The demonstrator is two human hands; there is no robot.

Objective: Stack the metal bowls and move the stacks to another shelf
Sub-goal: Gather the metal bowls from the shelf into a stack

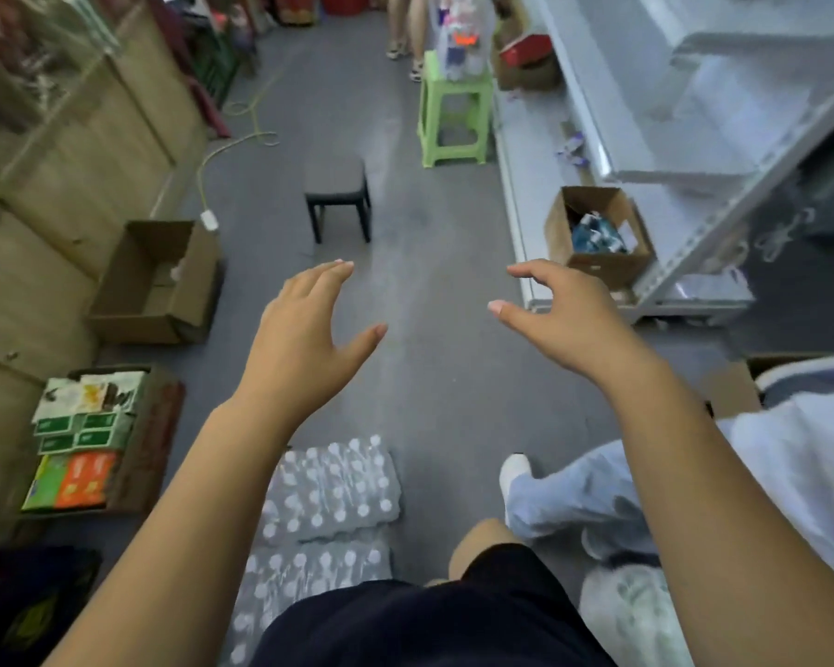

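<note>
Grey floor (429,377): smooth and matt, it runs up the middle of the frame as an aisle, and both hands hang above it.
Left hand (304,329): centre of the frame, back up, holding nothing. Its fingers (328,274) are straight and close together, with the thumb spread wide.
Right hand (564,320): right of centre, holding nothing. Its fingers (535,272) are loosely curved, the thumb apart from them, and they touch nothing.
Metal bowls: none visible anywhere in the frame, so their place cannot be told.
White shelf (670,178): upper right, painted sheet metal, with flat boards on perforated uprights. No bowl or stack shows on the visible boards.
Task progress: no carry is in hand and no finished stack is in sight. How much is stacked, moved or left cannot be judged, and locating the bowls seems the next need.
Cardboard box (598,233): open, on the lowest shelf board, with blue packets inside.
Floor box (155,281): left of the frame, corrugated brown card, flaps open.
Black stool (338,195): square top, upper centre.
Green stool (453,117): moulded plastic, further up the aisle.
Bottle packs (328,493): lower centre, clear shrink film over rows of round white caps.
</note>
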